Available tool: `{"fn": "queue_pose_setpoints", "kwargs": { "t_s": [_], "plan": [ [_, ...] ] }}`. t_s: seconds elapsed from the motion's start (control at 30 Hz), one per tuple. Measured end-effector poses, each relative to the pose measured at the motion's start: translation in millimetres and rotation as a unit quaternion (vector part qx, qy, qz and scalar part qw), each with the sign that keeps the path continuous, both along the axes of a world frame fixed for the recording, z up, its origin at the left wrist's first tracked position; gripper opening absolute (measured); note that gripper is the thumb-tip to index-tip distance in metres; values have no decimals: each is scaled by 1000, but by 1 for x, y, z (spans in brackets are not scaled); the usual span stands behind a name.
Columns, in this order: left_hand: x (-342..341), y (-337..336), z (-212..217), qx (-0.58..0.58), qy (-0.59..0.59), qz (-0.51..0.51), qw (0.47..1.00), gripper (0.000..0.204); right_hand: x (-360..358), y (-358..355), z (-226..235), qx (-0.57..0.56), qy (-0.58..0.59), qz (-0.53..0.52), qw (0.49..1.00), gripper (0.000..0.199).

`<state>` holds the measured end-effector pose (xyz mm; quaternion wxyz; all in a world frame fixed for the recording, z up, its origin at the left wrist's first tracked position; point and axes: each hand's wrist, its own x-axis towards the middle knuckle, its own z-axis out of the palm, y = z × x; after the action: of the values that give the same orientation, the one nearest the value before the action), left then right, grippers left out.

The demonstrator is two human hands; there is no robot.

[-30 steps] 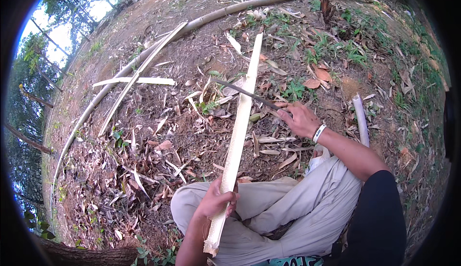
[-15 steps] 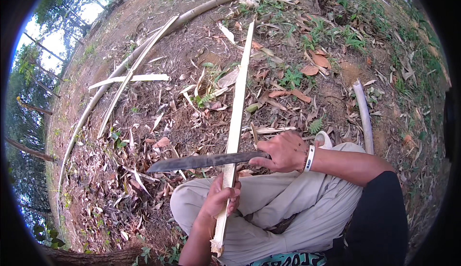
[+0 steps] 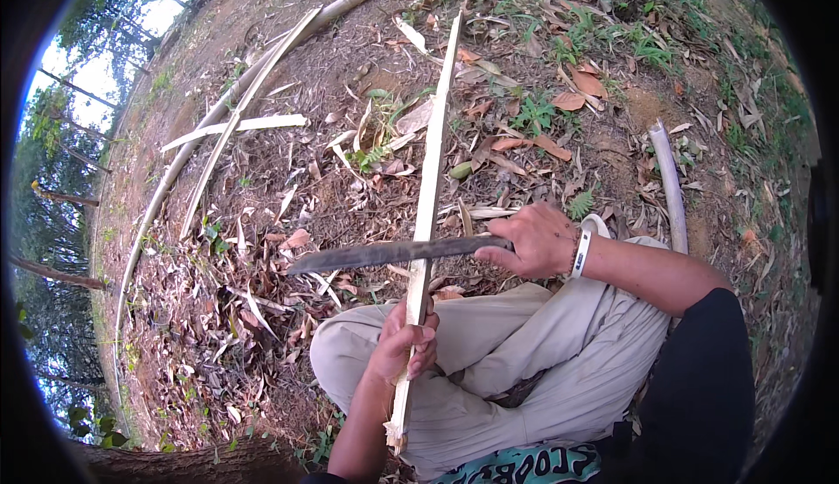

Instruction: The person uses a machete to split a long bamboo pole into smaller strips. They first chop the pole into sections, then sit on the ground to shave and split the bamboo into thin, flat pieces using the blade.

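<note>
My left hand [image 3: 405, 342] is wrapped round a long, pale split bamboo strip [image 3: 430, 183] near its lower end, above my lap. The strip points away from me, and its bottom end is ragged. In my right hand [image 3: 535, 241] is the handle of a machete [image 3: 384, 255]. Its dark, worn blade lies across the strip just beyond my left hand, with the tip out to the left. My right fingers curl fully round the grip, hiding most of it.
Another split strip [image 3: 236, 117] and a short pale piece [image 3: 262, 123] rest on a long curved bamboo pole [image 3: 162, 189] at left. A cut pole piece [image 3: 669, 183] lies to the right. Dry leaves and shavings cover the ground; a log [image 3: 192, 465] is at lower left.
The machete and my right hand have moved away from me along the strip and slightly right. My left hand keeps its hold, a little higher in the view.
</note>
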<state>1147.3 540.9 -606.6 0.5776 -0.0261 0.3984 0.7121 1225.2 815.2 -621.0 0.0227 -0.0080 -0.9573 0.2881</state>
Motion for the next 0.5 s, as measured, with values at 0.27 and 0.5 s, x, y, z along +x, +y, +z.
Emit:
{"fn": "queue_pose_setpoints", "kwargs": {
  "t_s": [0.27, 0.5],
  "plan": [
    [2, 5, 11, -64, 21, 5, 998, 26, 6, -15, 19, 86, 29, 30, 995, 61],
    [-2, 10, 5, -38, 52, -21, 998, 25, -28, 51, -13, 73, 24, -69, 995, 59]
  ]
}}
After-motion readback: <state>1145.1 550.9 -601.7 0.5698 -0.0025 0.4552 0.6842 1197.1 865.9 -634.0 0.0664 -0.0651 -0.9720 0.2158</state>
